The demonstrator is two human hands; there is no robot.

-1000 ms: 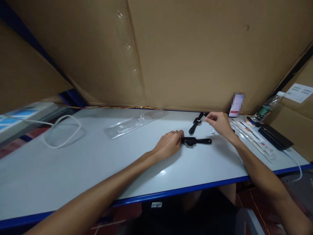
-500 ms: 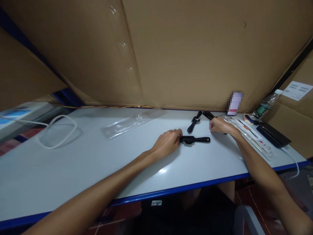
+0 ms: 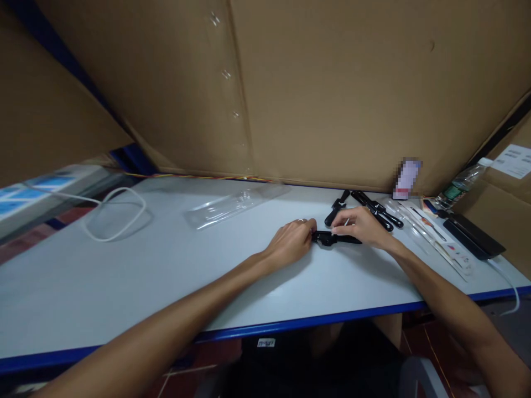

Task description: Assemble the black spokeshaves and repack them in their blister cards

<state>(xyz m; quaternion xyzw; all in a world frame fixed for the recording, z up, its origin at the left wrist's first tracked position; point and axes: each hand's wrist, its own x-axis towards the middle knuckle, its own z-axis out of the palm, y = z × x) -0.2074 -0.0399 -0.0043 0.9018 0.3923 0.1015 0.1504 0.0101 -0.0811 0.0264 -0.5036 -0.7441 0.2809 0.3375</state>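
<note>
1. A black, two-handled tool with a broad middle body and slim handle (image 3: 326, 237) lies flat on the pale, blue-edged counter (image 3: 166, 287), right of the middle of the view and between the two hands.
2. Its long axis is laid across the view, nearly parallel to the counter's front edge; the bare handle is pointed to the right, while the opposite end is covered by the left hand (image 3: 292, 241).
3. The left fingers are curled closely round that end, with the wrist kept low, so the tool appears to be well braced.
4. By the right hand (image 3: 363, 226), brought over the body, a small, pale, slim piece (image 3: 347, 222) seems to be pinched, the fingers being drawn narrow (its exact form cannot be made out).
5. For good control, the tool should be pressed flat and kept from turning, the pinch should be held light and square to the body, and the view of the contact point should be left unblocked.
6. Farther back, a similar black tool (image 3: 338, 207) is set aslant, and crossed black tools (image 3: 375, 209) are placed beyond the right hand.
</note>
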